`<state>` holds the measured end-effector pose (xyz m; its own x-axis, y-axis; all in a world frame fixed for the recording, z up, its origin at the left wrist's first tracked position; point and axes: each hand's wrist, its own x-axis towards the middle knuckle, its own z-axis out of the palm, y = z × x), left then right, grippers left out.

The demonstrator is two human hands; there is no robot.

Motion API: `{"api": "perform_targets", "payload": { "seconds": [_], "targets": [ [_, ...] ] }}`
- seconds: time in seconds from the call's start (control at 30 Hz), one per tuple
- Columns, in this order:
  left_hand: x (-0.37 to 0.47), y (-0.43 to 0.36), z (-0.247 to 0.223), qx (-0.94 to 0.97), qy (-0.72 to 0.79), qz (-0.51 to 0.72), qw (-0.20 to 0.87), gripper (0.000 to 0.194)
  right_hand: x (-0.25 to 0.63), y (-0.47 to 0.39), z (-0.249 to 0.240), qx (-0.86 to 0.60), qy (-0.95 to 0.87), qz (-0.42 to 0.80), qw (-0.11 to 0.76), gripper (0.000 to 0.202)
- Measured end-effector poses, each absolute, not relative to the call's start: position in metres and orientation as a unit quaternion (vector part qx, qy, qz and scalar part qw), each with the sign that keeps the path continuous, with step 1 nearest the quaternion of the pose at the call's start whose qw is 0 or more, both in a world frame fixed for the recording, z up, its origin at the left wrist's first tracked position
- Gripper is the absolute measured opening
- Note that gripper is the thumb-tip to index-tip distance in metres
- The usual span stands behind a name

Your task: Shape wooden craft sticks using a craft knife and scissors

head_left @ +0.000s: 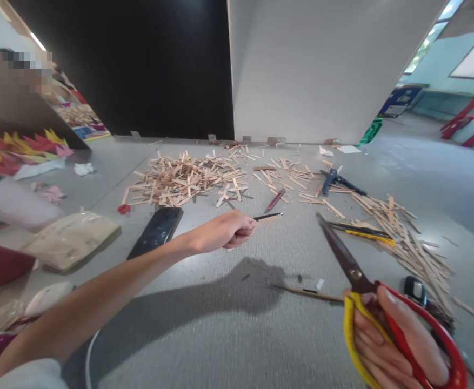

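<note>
In the middle of the view, my left hand (231,231) is closed around a thin dark stick-like piece (268,217) that points right, with a pale wooden strip beside it. My right hand (391,335) grips large scissors (356,275) with one red and one yellow handle; their blades look closed and point up and left. A thin stick (313,293) lies on the grey table (220,346) between my hands. Beyond my left hand lies a dark red cutter (275,200), and a yellow and black cutter (362,232) rests right of the scissor blades.
A pile of wooden sticks (188,175) lies at the back. Blue-handled pliers (336,181) and more sticks (415,248) are at right. A phone (155,232) and a plastic-wrapped packet (77,237) are at left. Black and white boards (301,70) stand behind.
</note>
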<state>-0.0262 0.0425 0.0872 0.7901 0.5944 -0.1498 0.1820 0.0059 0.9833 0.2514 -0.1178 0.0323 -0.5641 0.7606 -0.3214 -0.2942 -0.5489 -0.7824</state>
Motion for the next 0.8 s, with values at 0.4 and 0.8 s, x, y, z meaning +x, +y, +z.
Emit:
{"api": "perform_targets", "payload": {
  "seconds": [0.4, 0.8],
  "targets": [
    [-0.023, 0.024, 0.093, 0.666, 0.285, 0.164, 0.669, 0.039, 0.245, -0.118, 0.032, -0.469, -0.47, 0.642, 0.385, 0.065],
    [-0.021, -0.009, 0.112, 0.794, 0.335, 0.179, 0.475, 0.037, 0.24, -0.133, 0.049, -0.498, -0.474, 0.65, 0.323, 0.077]
  ]
}}
